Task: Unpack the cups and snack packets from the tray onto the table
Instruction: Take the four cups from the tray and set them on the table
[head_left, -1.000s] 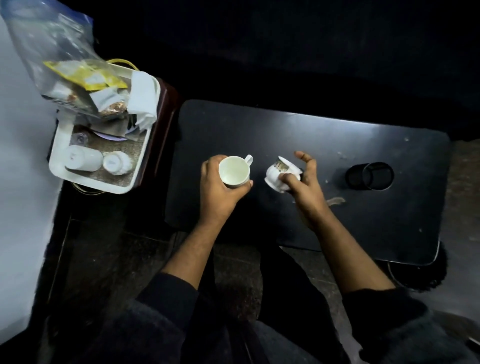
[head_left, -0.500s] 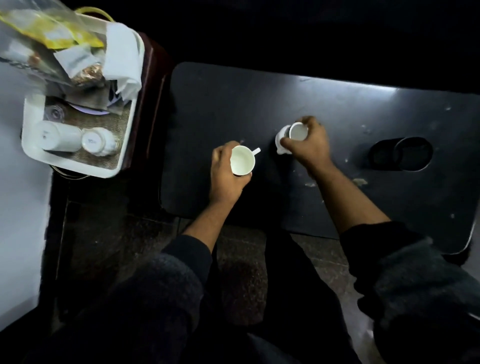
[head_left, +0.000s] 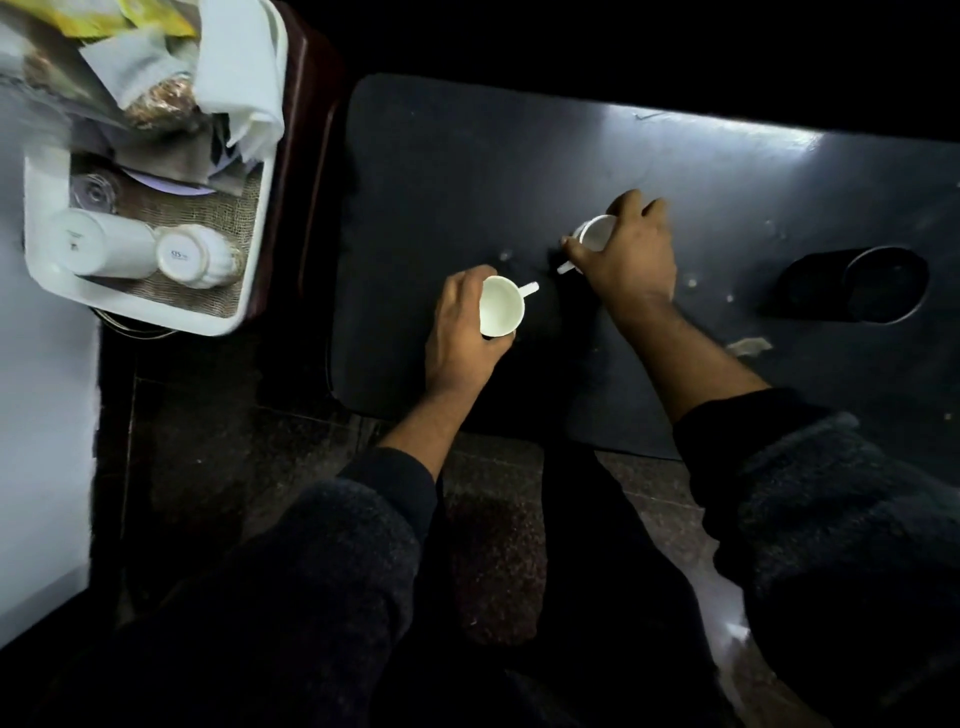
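My left hand (head_left: 460, 332) grips a white cup (head_left: 500, 306) over the near left part of the black table (head_left: 467, 171), its mouth facing up and its handle pointing right. A second white cup (head_left: 597, 232) sits further back on the table, with my right hand (head_left: 626, 249) closed over it from above, hiding most of it. At the left, the white tray (head_left: 44, 171) holds two white cups lying on their sides (head_left: 104, 249) (head_left: 195, 254). A clear bag of snack packets (head_left: 156, 104) lies across the tray's far end.
A round cup-holder recess (head_left: 883, 283) is sunk into the table at the right. The tray rests on a dark wooden stand (head_left: 306, 156) left of the table. White paper napkins (head_left: 239, 78) lie on the tray's far right. Dark floor (head_left: 208, 441) lies below.
My right hand carried its cup further back and to the right and turned it upright onto the table. My left hand with its cup stayed near the front left.
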